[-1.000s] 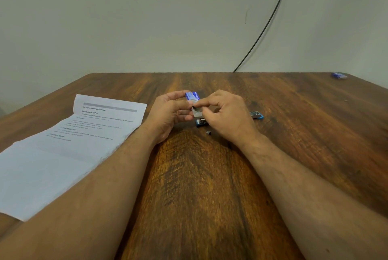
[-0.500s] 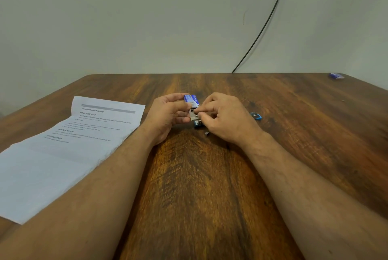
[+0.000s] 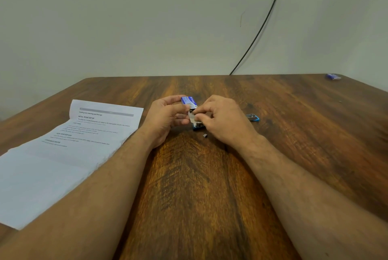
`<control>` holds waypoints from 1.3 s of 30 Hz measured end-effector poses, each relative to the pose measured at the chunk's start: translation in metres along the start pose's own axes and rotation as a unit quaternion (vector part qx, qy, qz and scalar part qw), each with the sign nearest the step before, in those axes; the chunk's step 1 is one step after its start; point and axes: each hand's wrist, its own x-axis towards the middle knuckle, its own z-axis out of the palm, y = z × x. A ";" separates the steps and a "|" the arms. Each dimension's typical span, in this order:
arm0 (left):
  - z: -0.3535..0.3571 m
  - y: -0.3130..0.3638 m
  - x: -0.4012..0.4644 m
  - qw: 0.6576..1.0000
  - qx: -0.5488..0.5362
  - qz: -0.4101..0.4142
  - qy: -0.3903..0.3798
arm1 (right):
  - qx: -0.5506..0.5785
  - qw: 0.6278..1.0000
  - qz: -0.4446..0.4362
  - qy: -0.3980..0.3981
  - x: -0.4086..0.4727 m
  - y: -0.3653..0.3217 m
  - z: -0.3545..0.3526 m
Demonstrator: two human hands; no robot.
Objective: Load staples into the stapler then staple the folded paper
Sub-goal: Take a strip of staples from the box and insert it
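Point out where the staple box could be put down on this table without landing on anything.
Bare wood lies beyond both hands toward the wall, and right of the stapler up to the far-corner blue box. Crowded: between the hands, with the staple box and loose staples; the paper covers the left.

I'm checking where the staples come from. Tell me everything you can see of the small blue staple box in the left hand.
The small blue cardboard staple box bears white print too blurred to read. It is held above the brown wooden table, pinched in the left hand. Its near end seems open, with a pale flap or tray hanging out, where the right hand fingers pinch. Staples inside cannot be seen.
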 end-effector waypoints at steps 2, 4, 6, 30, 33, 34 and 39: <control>0.000 0.001 0.001 1.000 -0.019 -0.004 0.006 | 0.033 0.998 0.005 0.050 0.000 -0.002 0.003; -0.001 0.001 0.003 0.999 -0.031 -0.007 0.008 | 0.105 0.987 0.040 0.116 0.000 -0.005 0.004; -0.002 0.000 0.004 0.999 -0.037 -0.007 0.011 | 0.243 0.950 0.124 0.150 0.003 -0.008 0.002; -0.005 -0.002 0.005 0.997 -0.059 0.016 0.040 | 0.047 0.982 0.090 -0.158 -0.003 -0.002 -0.018; -0.005 -0.002 0.006 0.997 -0.060 0.018 0.042 | 0.031 0.978 0.086 -0.188 -0.002 0.000 -0.020; -0.005 -0.002 0.005 0.997 -0.060 0.018 0.042 | 0.029 0.977 0.086 -0.195 -0.001 0.000 -0.021; -0.004 -0.002 0.006 0.997 -0.059 0.018 0.041 | 0.030 0.978 0.070 -0.194 -0.001 0.005 -0.018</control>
